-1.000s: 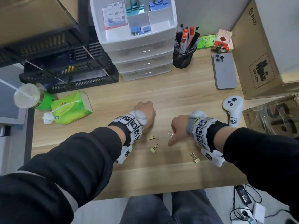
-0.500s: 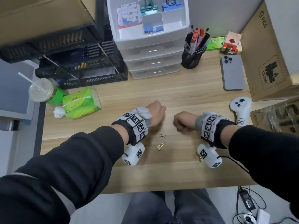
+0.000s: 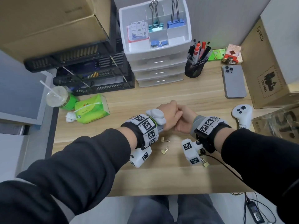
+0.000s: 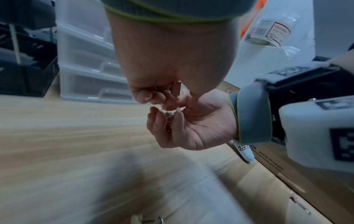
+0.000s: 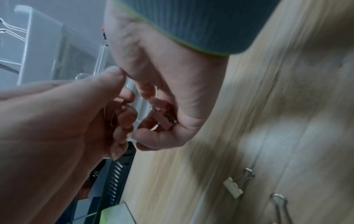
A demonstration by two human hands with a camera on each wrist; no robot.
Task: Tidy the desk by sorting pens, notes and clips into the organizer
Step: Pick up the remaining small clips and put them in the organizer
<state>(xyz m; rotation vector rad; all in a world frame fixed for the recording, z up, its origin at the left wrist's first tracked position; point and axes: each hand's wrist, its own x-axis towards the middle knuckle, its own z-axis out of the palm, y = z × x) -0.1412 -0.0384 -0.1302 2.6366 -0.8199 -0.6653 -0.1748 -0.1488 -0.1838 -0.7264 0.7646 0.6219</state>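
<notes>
My left hand (image 3: 168,113) and right hand (image 3: 184,122) meet fingertip to fingertip above the middle of the desk. In the left wrist view the left hand (image 4: 153,97) curls round small gold binder clips (image 4: 178,89). The right hand (image 4: 166,115) is turned palm up just below it, pinching another clip (image 4: 168,117). The right wrist view shows the same clips (image 5: 163,119) inside the left fingers. Three gold clips (image 3: 165,139) (image 3: 165,150) (image 3: 205,162) lie on the desk near my wrists. The white organizer (image 3: 155,52) stands at the back with notes (image 3: 137,31) and blue clips in its top tray.
A black pen cup (image 3: 194,68) stands right of the organizer, with a phone (image 3: 234,81), a white controller (image 3: 241,113) and cardboard boxes (image 3: 267,70) further right. Black file trays (image 3: 97,78), a drink cup (image 3: 56,96) and a green tissue pack (image 3: 90,110) sit at the left.
The right hand lifted the clip it was touching, turned palm up and moved left to meet the left hand. The left fist stayed curled and rose slightly.
</notes>
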